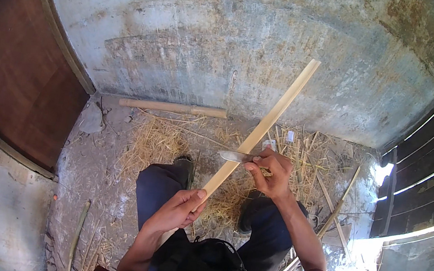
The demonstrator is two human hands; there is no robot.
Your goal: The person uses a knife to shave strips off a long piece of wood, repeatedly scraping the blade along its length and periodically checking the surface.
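Observation:
A long, pale bamboo strip (268, 122) slants from my lap up and away to the right, its far end raised before the wall. My left hand (179, 209) is closed around its near end, thumb on top. In my right hand (273, 173) is a knife (234, 156), gripped close to the blade. The blade lies across the strip around its middle, its tip pointing left past the edge. Most of the knife's handle is hidden by my fingers.
Straw and shavings (156, 145) litter the dirt floor around my feet. A bamboo pole (173, 107) lies along the base of the stained wall (197, 47). Thin sticks (340, 203) rest at the right, and a green stick (79, 233) at the left. A brown door panel (23, 65) stands left.

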